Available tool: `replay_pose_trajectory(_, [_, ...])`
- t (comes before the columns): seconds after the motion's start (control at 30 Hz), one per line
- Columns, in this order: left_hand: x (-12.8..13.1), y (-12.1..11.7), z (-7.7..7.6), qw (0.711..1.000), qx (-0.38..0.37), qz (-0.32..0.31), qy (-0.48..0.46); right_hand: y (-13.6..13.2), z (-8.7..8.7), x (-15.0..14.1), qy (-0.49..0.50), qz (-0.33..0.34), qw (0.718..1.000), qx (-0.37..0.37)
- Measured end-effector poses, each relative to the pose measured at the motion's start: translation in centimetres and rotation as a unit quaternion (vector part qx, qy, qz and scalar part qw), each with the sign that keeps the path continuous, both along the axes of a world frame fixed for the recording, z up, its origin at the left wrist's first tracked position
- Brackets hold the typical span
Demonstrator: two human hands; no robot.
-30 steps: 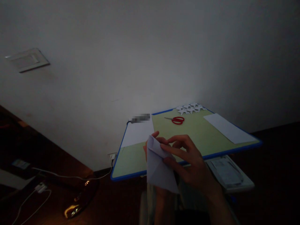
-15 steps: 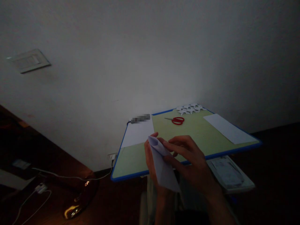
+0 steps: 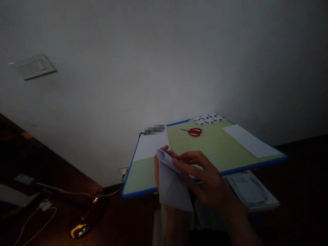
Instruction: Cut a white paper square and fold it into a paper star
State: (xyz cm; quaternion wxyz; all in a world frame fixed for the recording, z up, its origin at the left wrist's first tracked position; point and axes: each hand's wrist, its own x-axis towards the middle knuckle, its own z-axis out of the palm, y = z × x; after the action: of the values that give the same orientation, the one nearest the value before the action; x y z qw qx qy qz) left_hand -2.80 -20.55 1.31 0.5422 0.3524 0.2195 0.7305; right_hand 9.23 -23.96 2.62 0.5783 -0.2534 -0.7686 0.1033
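Here, right hand (image 3: 205, 176) angled leftward, fingertips touching folded paper (image 3: 173, 186).

1. Looks like a room in a home, dimly lit.
2. Plain painted wall (image 3: 164, 68) with a switch plate (image 3: 34, 67) at left and a low socket (image 3: 124, 171).
3. Dark reddish floor (image 3: 102, 229), a white cable (image 3: 77, 194) trailing above it.
4. Small blue-edged surface (image 3: 207, 145) against the wall, holding papers and red-handled scissors (image 3: 194, 132).

Mid-table (image 3: 212, 147) we have open surface between the scissors (image 3: 194, 132) and the right-hand white sheet (image 3: 249, 140). Obstacles: folded paper pieces (image 3: 208, 119) at the back edge, wall (image 3: 164, 68) right behind, scissors upper centre. Near-left corner reachable past our left hand (image 3: 156, 167).
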Motion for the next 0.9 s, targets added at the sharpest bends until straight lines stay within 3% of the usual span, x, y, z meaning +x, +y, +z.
replay_pose_trajectory(0.27, [0.4,-0.2,-0.2,1.0,-0.019,0.003,-0.024,-0.1,0.0,0.1,0.001,-0.016,1.0,0.009])
replay_pose_trajectory(0.6, [-1.2,-1.5,2.3,0.999,-0.013,-0.024,-0.045,-0.2,-0.1,-0.4,-0.005,-0.006,1.0,0.007])
replay_pose_trajectory(0.9, [-1.5,-1.4,2.4,0.997,-0.003,-0.034,-0.07,-0.1,-0.9,-0.5,-0.034,-0.008,0.999,-0.01])
